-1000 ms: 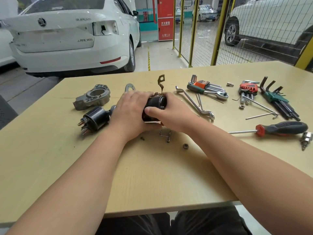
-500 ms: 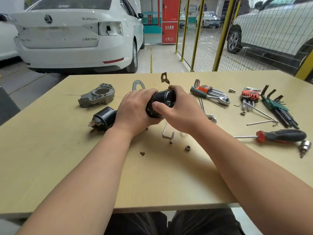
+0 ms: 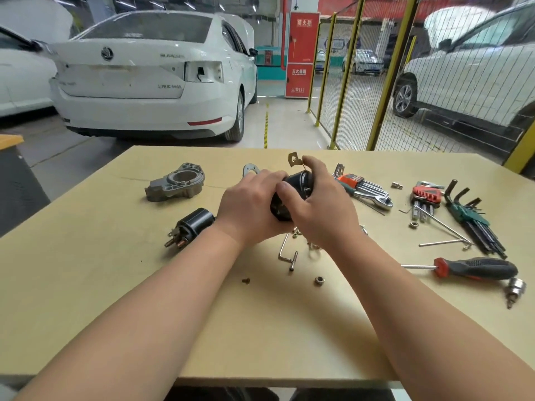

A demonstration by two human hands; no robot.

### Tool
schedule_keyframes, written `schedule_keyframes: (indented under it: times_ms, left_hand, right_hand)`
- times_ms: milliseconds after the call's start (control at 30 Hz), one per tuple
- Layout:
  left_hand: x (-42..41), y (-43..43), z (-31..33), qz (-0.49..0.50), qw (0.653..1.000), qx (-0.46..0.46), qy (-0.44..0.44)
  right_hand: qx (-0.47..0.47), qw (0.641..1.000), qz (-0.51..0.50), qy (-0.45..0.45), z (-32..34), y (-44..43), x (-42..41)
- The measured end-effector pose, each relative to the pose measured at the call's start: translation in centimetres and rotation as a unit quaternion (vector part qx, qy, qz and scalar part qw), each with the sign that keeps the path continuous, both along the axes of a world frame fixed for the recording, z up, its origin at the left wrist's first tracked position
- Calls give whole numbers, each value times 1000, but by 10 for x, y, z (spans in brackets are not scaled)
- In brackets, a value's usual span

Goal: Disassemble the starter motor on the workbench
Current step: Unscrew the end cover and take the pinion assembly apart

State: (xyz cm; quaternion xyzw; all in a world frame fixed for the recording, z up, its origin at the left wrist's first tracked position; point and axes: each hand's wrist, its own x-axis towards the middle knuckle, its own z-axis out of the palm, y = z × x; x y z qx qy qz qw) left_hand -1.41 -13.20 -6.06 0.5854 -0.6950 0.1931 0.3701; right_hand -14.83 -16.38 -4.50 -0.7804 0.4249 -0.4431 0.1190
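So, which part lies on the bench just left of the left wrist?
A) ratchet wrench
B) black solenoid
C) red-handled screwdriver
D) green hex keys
B: the black solenoid lies beside the left hand, which grips the motor body.

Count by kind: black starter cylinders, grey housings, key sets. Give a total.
Black starter cylinders: 2 (motor body, in left hand and right hand; solenoid)
Grey housings: 1 (grey housing)
Key sets: 3 (orange set, red set, green set)
Total: 6
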Motion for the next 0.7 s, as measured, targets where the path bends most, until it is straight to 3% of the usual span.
schedule_keyframes:
  times_ms: [433, 700]
  left_hand:
    - [-19, -18, 6, -43, 999, -25, 10]
    - [-23, -21, 5, -58, 998, -5, -3]
  right_hand:
    - [-49, 996, -71, -36, 6, 1, -19]
    - [11, 998, -52, -26, 2, -10, -27]
